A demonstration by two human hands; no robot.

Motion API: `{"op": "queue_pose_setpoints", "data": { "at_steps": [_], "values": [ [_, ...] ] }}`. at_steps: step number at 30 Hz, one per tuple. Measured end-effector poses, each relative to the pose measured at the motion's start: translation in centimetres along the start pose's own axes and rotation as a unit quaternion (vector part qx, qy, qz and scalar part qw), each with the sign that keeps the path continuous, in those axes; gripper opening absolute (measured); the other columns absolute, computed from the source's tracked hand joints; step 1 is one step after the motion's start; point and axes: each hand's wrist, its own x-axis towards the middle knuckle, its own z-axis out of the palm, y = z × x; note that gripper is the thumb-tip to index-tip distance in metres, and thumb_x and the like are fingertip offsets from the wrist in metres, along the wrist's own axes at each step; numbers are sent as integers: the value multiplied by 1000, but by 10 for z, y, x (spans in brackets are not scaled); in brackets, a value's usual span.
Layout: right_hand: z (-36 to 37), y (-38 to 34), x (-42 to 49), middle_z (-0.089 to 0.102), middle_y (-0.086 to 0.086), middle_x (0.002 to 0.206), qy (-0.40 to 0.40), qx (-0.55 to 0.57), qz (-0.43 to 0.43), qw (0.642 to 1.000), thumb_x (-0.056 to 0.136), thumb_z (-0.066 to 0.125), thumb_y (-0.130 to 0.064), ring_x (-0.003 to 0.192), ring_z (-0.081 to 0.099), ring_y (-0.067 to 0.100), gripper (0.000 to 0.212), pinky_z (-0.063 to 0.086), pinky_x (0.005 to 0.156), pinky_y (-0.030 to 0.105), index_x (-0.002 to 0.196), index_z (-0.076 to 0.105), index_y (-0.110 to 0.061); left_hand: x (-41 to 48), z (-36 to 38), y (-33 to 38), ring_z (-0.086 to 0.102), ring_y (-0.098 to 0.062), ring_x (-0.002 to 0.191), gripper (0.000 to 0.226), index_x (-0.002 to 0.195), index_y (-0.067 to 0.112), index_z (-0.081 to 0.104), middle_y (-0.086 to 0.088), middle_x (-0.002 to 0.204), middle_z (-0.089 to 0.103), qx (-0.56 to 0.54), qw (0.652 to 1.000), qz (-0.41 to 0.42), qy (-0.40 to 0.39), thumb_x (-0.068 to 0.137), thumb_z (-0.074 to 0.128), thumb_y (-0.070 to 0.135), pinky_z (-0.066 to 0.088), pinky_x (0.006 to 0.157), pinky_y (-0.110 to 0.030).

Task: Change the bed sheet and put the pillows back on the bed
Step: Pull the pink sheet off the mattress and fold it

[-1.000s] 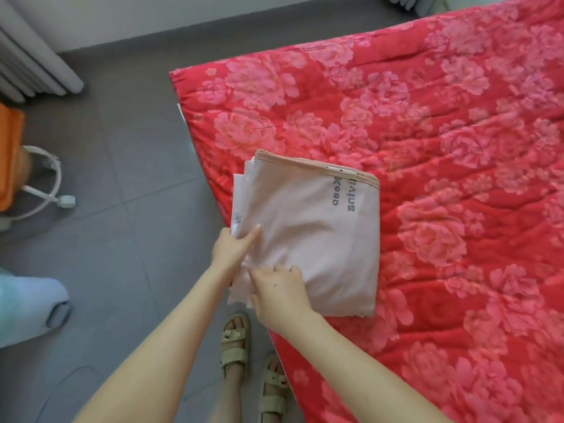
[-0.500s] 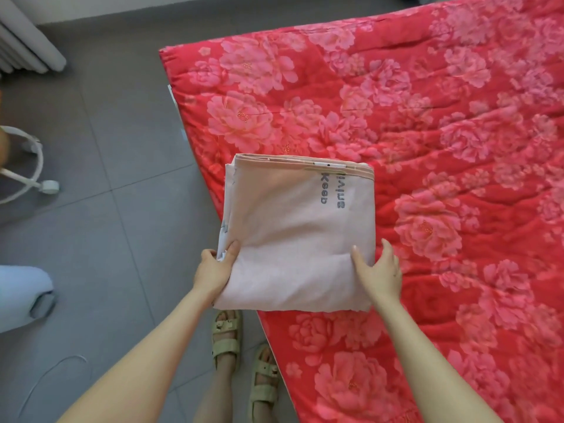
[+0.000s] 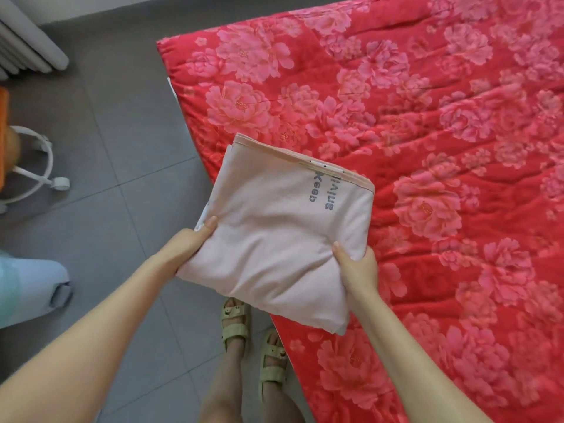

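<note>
A folded pale pink sheet (image 3: pixel 283 236) with grey lettering hangs tilted over the bed's near-left edge. My left hand (image 3: pixel 190 242) grips its left side and my right hand (image 3: pixel 355 267) grips its right side near the front. Under it lies the bed (image 3: pixel 442 132), covered by a red quilted pad with pink flowers. No pillows are in view.
Grey tiled floor (image 3: pixel 116 123) runs left of the bed. A white ring-shaped stool base (image 3: pixel 36 166) stands at the far left, a radiator (image 3: pixel 27 47) at the top left, and a pale blue object (image 3: pixel 27 288) lies on the floor. My sandalled feet (image 3: pixel 253 340) stand by the bed's edge.
My right hand moved from the sheet's left part to its right side. Both hands then lifted the folded sheet and turned it clockwise.
</note>
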Motion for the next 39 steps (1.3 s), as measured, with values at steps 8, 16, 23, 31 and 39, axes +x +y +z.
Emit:
{"op": "queue_pose_setpoints", "data": {
  "at_steps": [8,16,23,31,39],
  "values": [
    [-22,-106,-94,70,7,97,93,-93,-183,974,84,63,-37,91,62,34,27,44,75,36,98,59,-14,-82,-21,31,46,-23,61,52,66,4,48,-13,67,51,14,988,118,101,95,44,47,30,53,-32],
    [-1,-222,-173,69,5,84,35,-93,-328,940,85,63,-39,84,63,33,28,38,69,32,95,59,-13,-151,-123,52,44,-14,56,52,59,9,39,-2,62,48,-94,972,137,165,98,40,44,29,50,-26],
    [119,-325,-238,62,-1,72,-67,-98,-380,917,76,52,-50,74,61,30,34,45,67,36,85,56,-17,-159,-279,32,49,-17,58,55,62,7,42,-6,63,52,-116,962,112,222,86,57,54,29,49,-26],
    [283,-426,-303,66,3,82,-150,-161,-442,870,75,47,-53,81,61,30,42,44,70,36,90,57,-15,-128,-444,-13,62,-34,86,58,88,-4,63,-19,88,67,-151,938,58,305,85,59,54,50,80,-45],
    [466,-518,-316,51,-6,69,-227,-270,-491,796,88,53,-38,70,49,24,27,29,54,32,81,43,-14,-47,-563,-34,59,-31,101,45,110,5,57,-11,106,62,-204,910,-53,358,92,52,46,44,76,-33]
  ]
}}
